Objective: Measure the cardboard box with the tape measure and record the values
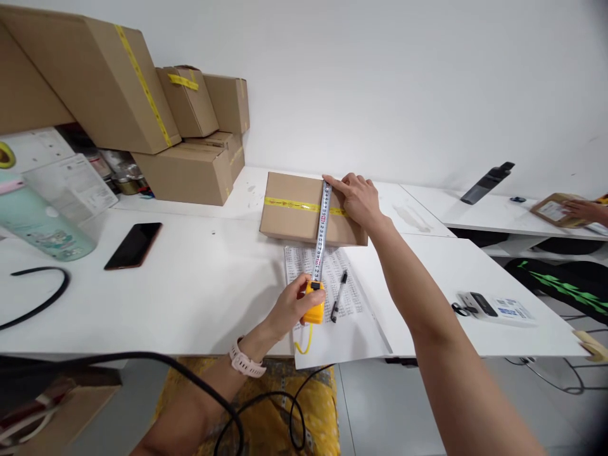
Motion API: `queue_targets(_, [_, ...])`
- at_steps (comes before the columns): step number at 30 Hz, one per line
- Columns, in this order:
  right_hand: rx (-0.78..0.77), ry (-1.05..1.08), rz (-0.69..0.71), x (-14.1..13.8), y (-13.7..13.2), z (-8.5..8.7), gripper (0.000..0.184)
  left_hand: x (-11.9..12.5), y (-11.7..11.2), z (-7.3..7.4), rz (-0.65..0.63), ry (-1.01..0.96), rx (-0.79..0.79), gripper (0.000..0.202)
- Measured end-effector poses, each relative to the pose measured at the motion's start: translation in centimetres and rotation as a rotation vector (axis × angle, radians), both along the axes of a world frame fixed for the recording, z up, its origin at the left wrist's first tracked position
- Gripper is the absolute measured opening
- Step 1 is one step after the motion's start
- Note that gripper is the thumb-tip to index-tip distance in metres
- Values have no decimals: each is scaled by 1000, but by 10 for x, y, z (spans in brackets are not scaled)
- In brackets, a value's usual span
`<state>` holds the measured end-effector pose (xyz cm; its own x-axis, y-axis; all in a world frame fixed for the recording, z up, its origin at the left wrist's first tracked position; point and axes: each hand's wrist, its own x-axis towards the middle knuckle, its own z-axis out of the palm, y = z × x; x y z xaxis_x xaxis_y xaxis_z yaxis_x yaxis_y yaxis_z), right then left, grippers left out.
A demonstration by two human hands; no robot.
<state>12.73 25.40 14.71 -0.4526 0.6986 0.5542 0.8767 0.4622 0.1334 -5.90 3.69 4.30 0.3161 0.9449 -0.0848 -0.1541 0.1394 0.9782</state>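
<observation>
My left hand (295,304) is closed around the yellow case of a tape measure (314,305), low over the front of the table. Its metal blade runs away from me across the top of a taped cardboard box (291,218) to the far edge. There my right hand (360,197) holds the blade's end down with a stretched index finger, the other fingers curled over the box's right part. Beneath the case lies a printed sheet (365,332) with rows of writing. A black-and-clear pen (339,296) rests on that sheet, right of the tape measure.
Cardboard boxes (183,171) are stacked at the back left. A phone (133,246) and a mint bottle (45,218) stand or lie at left. To the right are a small white device (479,305), a dark bottle (487,183) and another person's hand (586,209) on a parcel.
</observation>
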Motion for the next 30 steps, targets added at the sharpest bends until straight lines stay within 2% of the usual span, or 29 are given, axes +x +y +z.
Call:
queue_targets(6, [1, 11, 2, 0, -1, -1, 62, 0, 4, -11, 21, 117, 20, 32])
queue_targets(21, [5, 26, 10, 1, -4, -1, 62, 1, 3, -14, 27, 160, 28, 32])
queue_targets(30, [-2, 8, -50, -2, -10, -1, 57, 3, -2, -14, 42, 151, 79, 31])
